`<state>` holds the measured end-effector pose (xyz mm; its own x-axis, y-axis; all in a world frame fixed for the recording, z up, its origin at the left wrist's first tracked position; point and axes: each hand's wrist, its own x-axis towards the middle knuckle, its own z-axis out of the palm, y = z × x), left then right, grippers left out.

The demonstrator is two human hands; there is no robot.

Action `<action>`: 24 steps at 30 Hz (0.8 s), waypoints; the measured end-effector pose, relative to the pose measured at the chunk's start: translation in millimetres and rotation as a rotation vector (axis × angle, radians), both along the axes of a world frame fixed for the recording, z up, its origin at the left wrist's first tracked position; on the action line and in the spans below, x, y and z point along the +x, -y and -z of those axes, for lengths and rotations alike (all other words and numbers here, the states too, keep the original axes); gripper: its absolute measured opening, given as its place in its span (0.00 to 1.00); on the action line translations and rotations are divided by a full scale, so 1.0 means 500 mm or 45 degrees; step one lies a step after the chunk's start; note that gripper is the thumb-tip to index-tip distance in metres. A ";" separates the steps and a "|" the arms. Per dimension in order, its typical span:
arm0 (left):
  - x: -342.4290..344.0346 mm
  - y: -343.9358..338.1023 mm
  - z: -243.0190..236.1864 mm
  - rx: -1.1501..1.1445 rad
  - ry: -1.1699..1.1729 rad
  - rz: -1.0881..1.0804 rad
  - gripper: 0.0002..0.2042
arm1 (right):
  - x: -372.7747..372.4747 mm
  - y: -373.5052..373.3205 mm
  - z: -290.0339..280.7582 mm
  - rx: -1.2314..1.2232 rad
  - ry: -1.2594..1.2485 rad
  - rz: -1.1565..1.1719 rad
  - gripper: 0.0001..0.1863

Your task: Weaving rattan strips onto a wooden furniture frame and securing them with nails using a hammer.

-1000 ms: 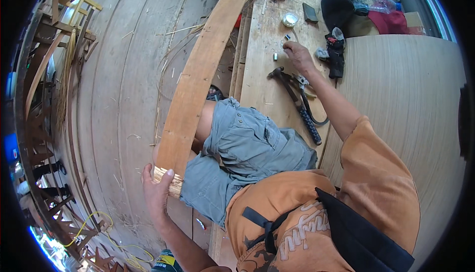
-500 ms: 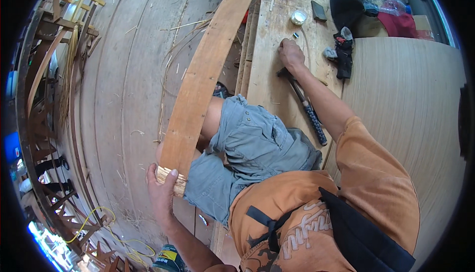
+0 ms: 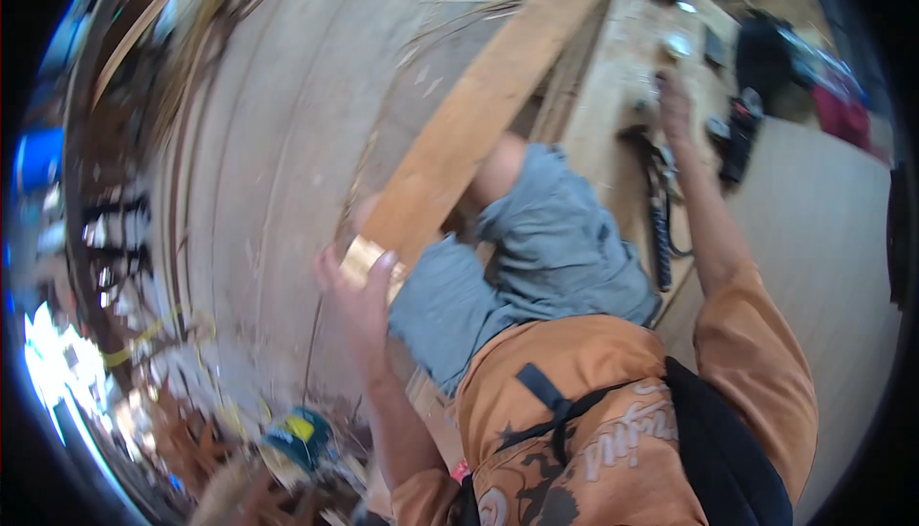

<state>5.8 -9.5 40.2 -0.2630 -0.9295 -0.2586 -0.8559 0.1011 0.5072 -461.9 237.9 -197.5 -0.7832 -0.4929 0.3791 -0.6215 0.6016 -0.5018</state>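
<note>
The fisheye camera looked steeply down from the person's head, its view blurred. The orange shirt (image 3: 584,354) filled five o'clock, nearest the lens; the left hand (image 3: 364,294) lay toward eight o'clock, the right hand (image 3: 674,110) farther off toward two, the board floor (image 3: 278,114) stretching toward ten.

The left hand (image 3: 364,298) holds a wooden board (image 3: 488,105).

plank (image 3: 479,114): smooth matt wood, its near end (image 3: 368,260) rough-looking; floor (image 3: 278,143): matt wooden boards; table (image 3: 613,86): worn bare wood; shorts (image 3: 565,239) and shirt (image 3: 584,358): matt creased cloth
</note>
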 end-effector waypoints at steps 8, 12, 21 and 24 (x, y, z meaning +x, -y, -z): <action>0.023 0.000 0.005 -0.031 -0.072 -0.089 0.40 | 0.248 0.204 -0.309 -0.497 0.876 -0.388 0.12; 0.033 0.009 0.029 0.019 -0.196 -0.108 0.42 | 0.444 0.329 -0.389 -0.384 1.110 -0.967 0.08; 0.019 0.026 -0.003 -0.011 0.152 -0.007 0.45 | 0.619 0.458 -0.422 0.213 0.581 -1.521 0.08; 0.023 0.033 0.005 0.066 0.073 0.034 0.46 | 0.627 0.459 -0.415 0.245 0.446 -1.589 0.08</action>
